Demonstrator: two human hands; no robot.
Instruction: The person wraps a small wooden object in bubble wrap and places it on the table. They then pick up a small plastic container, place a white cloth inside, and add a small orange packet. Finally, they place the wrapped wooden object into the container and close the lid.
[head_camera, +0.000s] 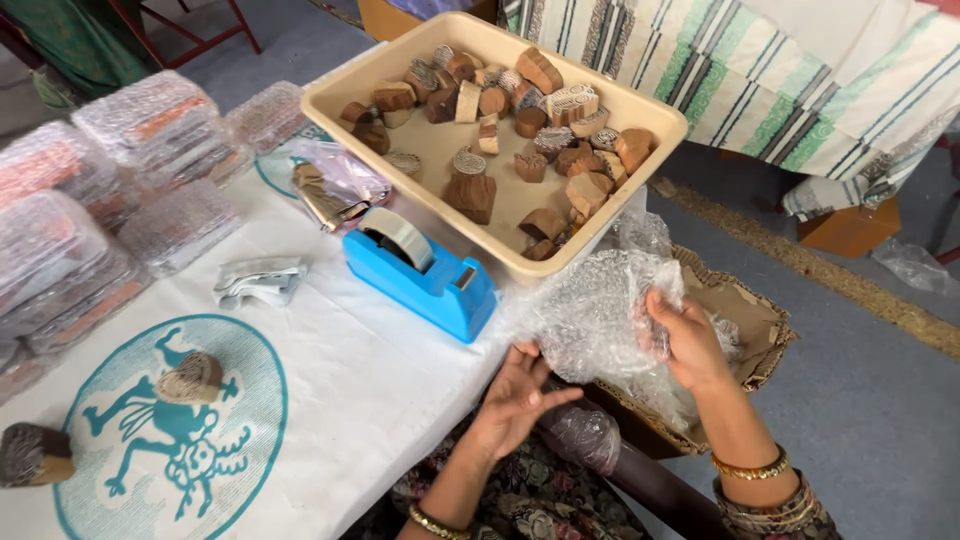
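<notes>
Here the right hand (688, 338) has hold of a sheet of bubble wrap (600, 310) — its fingers (662, 322) are curled shut on the sheet's right edge, with the thumb on the near side. The sheet is bunched up and hangs just past the front edge of the worktop (360, 400), over a woven basket (765, 335) lined with brown paper that sits lower down.

The left hand (518, 395) is open and holds nothing. Its palm faces up and its fingers are spread, pointing up toward the bottom left corner of the sheet. That corner lies just above and a bit to the right of the fingertips — near, maybe brushing them (it is hard to tell). So the wrap runs from the left hand up and across to the right hand, and the right hand is the one that has it.

Just left of the wrap on the worktop stands a blue tape dispenser (425, 275). Behind it is a cream tray (640, 108) full of carved wooden blocks (470, 195). Far to the left lie blocks already packed in bubble wrap (150, 125), well apart from both hands.
</notes>
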